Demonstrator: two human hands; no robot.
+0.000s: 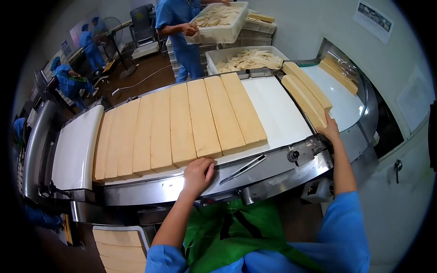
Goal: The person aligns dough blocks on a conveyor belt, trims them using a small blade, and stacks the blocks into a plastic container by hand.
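Observation:
Several long pale-yellow blocks (182, 118) lie side by side across the white conveyor belt (268, 109). My left hand (199, 175) rests at the belt's near metal edge, against the front ends of the blocks, with its fingers curled; nothing can be made out inside them. At the right, my right hand (330, 129) holds the near end of a long block (302, 102), which lies beside another block at the belt joint. A knife with a slim handle (242, 169) lies on the metal rail to the right of my left hand.
Beyond the belt, a person (182, 27) holds a white crate (221, 34) of pale pieces. Another filled crate (246, 59) stands beside. A curved belt (341, 98) at the right carries more blocks. Below left is a tray of blocks (119, 250). Other people stand far left.

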